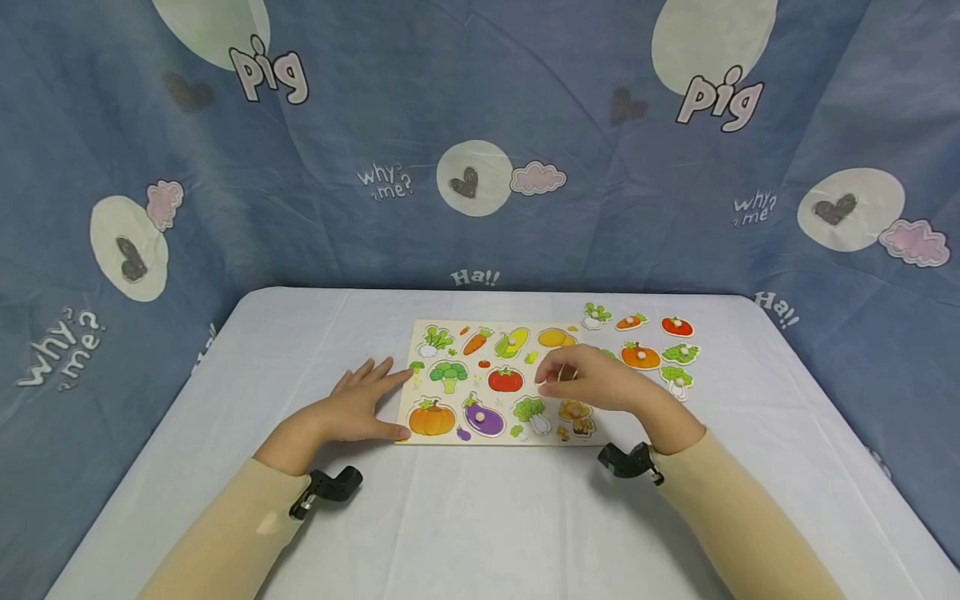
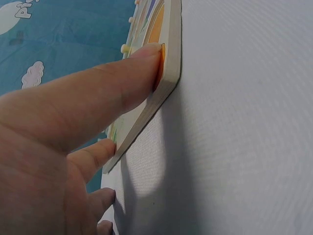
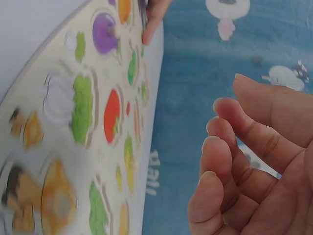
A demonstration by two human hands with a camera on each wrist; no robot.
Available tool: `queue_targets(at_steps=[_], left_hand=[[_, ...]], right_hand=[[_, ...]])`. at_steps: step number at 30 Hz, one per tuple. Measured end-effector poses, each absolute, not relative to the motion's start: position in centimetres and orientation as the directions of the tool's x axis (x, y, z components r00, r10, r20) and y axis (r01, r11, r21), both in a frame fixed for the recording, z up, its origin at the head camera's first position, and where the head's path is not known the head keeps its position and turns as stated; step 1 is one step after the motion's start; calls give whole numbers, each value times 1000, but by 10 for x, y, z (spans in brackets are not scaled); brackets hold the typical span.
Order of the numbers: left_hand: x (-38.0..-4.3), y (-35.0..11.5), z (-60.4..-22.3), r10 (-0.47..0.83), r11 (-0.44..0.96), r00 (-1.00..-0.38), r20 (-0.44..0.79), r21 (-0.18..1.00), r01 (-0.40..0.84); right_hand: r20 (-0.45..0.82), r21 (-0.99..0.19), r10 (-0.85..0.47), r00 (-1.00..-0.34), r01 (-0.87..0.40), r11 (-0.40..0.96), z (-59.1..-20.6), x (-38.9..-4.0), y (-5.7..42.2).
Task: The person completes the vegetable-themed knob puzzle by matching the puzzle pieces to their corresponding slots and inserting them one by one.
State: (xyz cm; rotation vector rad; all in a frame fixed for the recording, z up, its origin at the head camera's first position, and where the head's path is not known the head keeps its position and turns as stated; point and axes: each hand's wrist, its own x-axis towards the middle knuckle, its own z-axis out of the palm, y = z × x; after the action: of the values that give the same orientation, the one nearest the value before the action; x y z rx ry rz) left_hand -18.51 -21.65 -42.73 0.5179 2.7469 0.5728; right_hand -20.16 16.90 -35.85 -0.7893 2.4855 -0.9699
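Note:
A pale wooden vegetable puzzle board [image 1: 480,442] lies on the table. My left hand [image 1: 363,404] steadies its left side with spread fingers, the thumb [image 2: 142,61] pressing the front corner and the index fingertip at the edge. My right hand [image 1: 592,377] hovers over the board's right part, its fingers [image 3: 215,154] loosely bent and holding nothing. Left of it is the tomato [image 1: 506,380] picture. An eggplant piece [image 1: 482,417] with a round knob sits in the board. Mushrooms [image 1: 577,415] show just below the right hand, and the yellow potato picture [image 1: 557,337] is partly hidden behind it.
Loose pieces lie behind and right of the board: a radish [image 1: 597,316], a carrot [image 1: 632,322], a tomato piece [image 1: 677,326], a pumpkin piece [image 1: 640,357], a leafy green piece [image 1: 680,354] and a bok choy piece [image 1: 677,382]. A white cloth [image 1: 480,517] covers the table.

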Motion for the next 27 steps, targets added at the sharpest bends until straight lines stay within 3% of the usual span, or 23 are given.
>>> queue_targets(at_steps=[15,27], left_hand=[[-185,-218,-428,397,861,-892,-213,424,282],[-183,-218,-425,404,853,-892,-202,436,288]], right_hand=[[-69,-678,-520,-851,-343,651,-363,-186,238],[-167,-695,-407,-898,-186,694,-377,-178,273]])
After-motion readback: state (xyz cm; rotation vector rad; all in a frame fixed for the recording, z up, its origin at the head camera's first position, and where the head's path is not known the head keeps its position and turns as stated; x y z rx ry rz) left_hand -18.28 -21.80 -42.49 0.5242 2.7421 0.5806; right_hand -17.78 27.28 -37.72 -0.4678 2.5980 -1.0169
